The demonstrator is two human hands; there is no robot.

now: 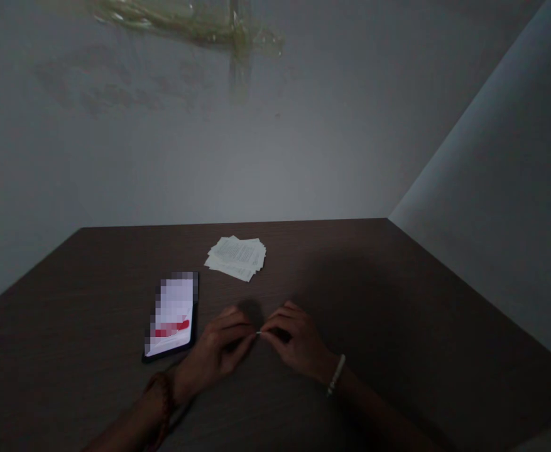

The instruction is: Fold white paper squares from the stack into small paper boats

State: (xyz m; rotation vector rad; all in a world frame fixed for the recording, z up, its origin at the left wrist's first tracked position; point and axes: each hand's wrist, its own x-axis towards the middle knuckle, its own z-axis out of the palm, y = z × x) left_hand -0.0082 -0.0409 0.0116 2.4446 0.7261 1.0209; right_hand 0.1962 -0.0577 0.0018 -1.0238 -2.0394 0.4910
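My left hand (223, 342) and my right hand (296, 336) meet above the table near the front middle, thumbs and forefingers pinched toward each other. Between the fingertips shows a tiny pale thing (259, 333), too small to name, and both pinches close on it. Left of my left hand lies a phone (174, 314) with its screen lit and partly blurred. Beyond my hands rests a loose, fanned pile of small printed paper slips (237, 256).
The dark brown wooden table (350, 251) runs back to a grey wall (256, 157), and a second wall (506, 188) borders its right side. A beaded bracelet (162, 402) is on my left wrist, a pale one (336, 375) on my right.
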